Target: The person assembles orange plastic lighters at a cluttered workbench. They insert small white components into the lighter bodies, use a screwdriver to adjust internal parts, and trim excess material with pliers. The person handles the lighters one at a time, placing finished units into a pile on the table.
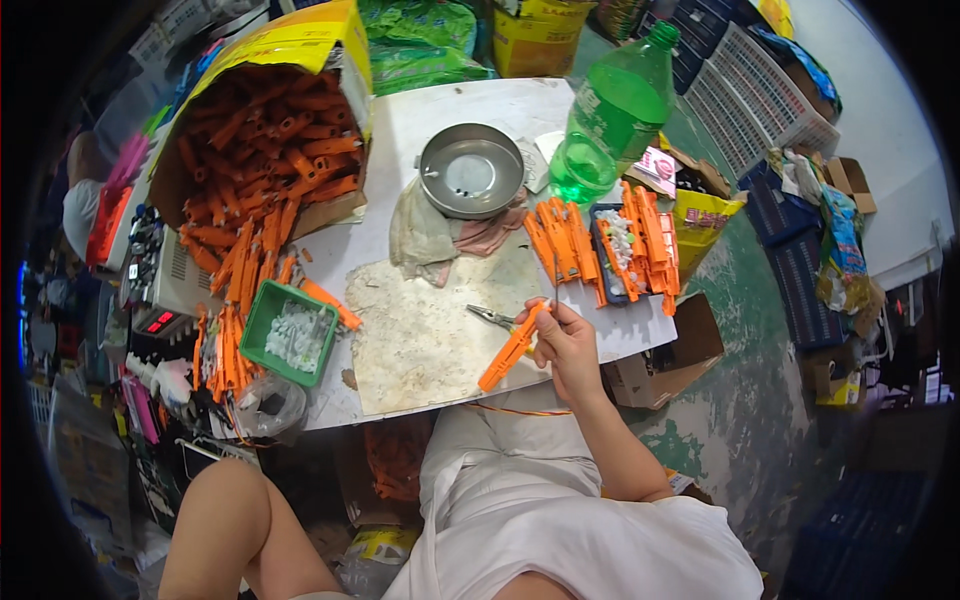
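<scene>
My right hand (pixel 566 345) is closed on a long orange plastic housing (pixel 508 350), held tilted above the front of the worn board (pixel 420 345). A thin dark rod (pixel 556 268) sticks up by its fingertips; I cannot make out whether it is held. Pliers (pixel 490 315) lie on the board just left of the hand, their handles partly hidden by the housing. Beyond the hand stand several orange housings (pixel 560 240) in a row, next to a dark tray (pixel 603 250) of small white parts. My left hand is out of view; a bent bare limb shows at lower left.
A box (pixel 340 30) full of orange housings lies at back left, spilling toward a green bin (pixel 270 370) of white parts. A round metal pan (pixel 470 170) rests on cloths (pixel 422 235). Behind the row stands a large green bottle (pixel 615 110). A cardboard box (pixel 690 350) is at right.
</scene>
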Demonstrator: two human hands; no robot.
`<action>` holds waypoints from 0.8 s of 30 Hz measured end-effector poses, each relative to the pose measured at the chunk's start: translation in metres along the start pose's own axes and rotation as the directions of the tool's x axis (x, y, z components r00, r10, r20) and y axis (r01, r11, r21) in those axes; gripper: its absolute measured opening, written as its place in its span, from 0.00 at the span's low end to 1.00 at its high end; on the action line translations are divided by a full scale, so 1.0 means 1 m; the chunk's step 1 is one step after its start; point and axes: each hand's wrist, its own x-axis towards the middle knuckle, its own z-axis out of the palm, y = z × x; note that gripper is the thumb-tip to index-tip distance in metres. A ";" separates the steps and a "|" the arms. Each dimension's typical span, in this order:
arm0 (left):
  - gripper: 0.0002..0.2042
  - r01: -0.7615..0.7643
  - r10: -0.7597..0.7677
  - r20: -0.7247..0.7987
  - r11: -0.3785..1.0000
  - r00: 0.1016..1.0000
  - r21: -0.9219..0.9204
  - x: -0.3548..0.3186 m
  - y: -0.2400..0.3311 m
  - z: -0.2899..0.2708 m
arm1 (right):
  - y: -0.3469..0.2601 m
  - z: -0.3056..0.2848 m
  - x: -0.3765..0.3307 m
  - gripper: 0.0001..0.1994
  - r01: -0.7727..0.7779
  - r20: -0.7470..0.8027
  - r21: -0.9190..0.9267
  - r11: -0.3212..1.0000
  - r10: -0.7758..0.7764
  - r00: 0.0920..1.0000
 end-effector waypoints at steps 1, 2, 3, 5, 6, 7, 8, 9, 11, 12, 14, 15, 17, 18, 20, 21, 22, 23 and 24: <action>0.14 0.004 -0.004 0.001 1.000 1.000 0.010 -0.002 0.001 -0.002 | 0.000 0.000 0.000 0.13 -0.002 0.007 0.001 1.000 0.002 1.000; 0.14 -0.007 0.007 -0.003 1.000 1.000 0.014 -0.002 0.002 -0.002 | 0.001 0.000 0.000 0.13 -0.006 0.015 0.002 1.000 0.006 1.000; 0.14 -0.034 0.035 -0.013 0.999 0.999 0.008 0.000 0.001 0.000 | 0.001 0.001 0.000 0.13 -0.010 0.024 0.001 1.000 0.010 1.000; 0.14 -0.092 0.091 -0.021 0.996 0.996 -0.019 0.011 0.000 0.006 | 0.004 -0.003 -0.001 0.13 0.002 -0.002 0.001 1.000 -0.002 1.000; 0.14 -0.111 0.110 -0.030 0.993 0.993 -0.032 0.016 0.000 0.008 | 0.005 -0.005 -0.001 0.14 0.005 -0.010 0.002 1.000 -0.005 1.000; 0.14 -0.105 0.104 -0.024 0.994 0.994 -0.023 0.018 0.006 0.005 | 0.006 -0.001 -0.002 0.14 -0.001 0.017 0.009 1.000 0.001 1.000; 0.14 -0.092 0.092 -0.018 0.996 0.996 -0.014 0.021 0.012 0.002 | 0.007 0.001 -0.002 0.14 -0.008 0.043 0.017 1.000 0.008 0.999; 0.14 -0.110 0.110 -0.022 0.994 0.994 -0.022 0.024 0.013 0.004 | 0.005 -0.001 -0.004 0.14 0.008 0.030 0.015 1.000 -0.009 1.000; 0.14 -0.111 0.110 -0.034 0.993 0.993 -0.036 0.023 0.011 0.003 | 0.004 -0.001 -0.004 0.14 0.003 0.023 0.008 1.000 -0.003 1.000; 0.14 -0.081 0.079 -0.037 0.996 0.996 -0.037 0.016 0.010 0.000 | 0.007 0.000 -0.003 0.14 -0.012 0.018 -0.001 1.000 0.012 1.000; 0.15 -0.036 0.033 -0.055 0.998 0.998 -0.051 0.003 0.003 -0.003 | 0.004 -0.004 -0.004 0.13 -0.008 -0.022 -0.014 1.000 0.007 1.000; 0.15 0.004 -0.008 -0.072 0.998 0.997 -0.059 -0.004 -0.002 -0.004 | 0.003 -0.010 -0.004 0.13 0.002 -0.055 -0.015 1.000 -0.003 0.998; 0.15 0.254 -0.249 -0.111 0.967 0.962 0.035 -0.021 0.020 -0.023 | 0.002 -0.001 -0.003 0.13 -0.016 0.000 -0.003 1.000 0.016 1.000; 0.15 0.332 -0.321 -0.137 0.941 0.937 0.065 -0.024 0.024 -0.024 | 0.001 -0.005 -0.002 0.13 -0.014 -0.004 -0.002 1.000 0.014 1.000; 0.16 -0.078 0.072 0.062 0.992 0.995 0.095 -0.014 -0.002 -0.033 | 0.004 -0.002 -0.003 0.14 -0.011 0.028 -0.001 1.000 0.011 1.000; 0.16 -0.168 0.168 0.042 0.986 0.985 -0.007 -0.007 -0.012 -0.023 | 0.003 -0.001 -0.004 0.14 -0.007 0.016 -0.012 1.000 0.008 1.000; 0.16 -0.185 0.187 0.033 0.982 0.982 -0.042 0.002 -0.011 -0.017 | 0.004 0.004 -0.005 0.14 -0.016 0.031 -0.016 1.000 0.017 0.999; 0.16 -0.165 0.166 0.021 0.985 0.986 -0.038 0.008 -0.004 -0.016 | 0.006 0.008 -0.004 0.14 -0.022 0.044 -0.015 1.000 0.023 0.999; 0.15 -0.151 0.151 0.021 0.988 0.988 -0.026 0.014 0.004 -0.014 | 0.009 0.009 -0.004 0.14 -0.031 0.059 -0.018 0.999 0.032 0.998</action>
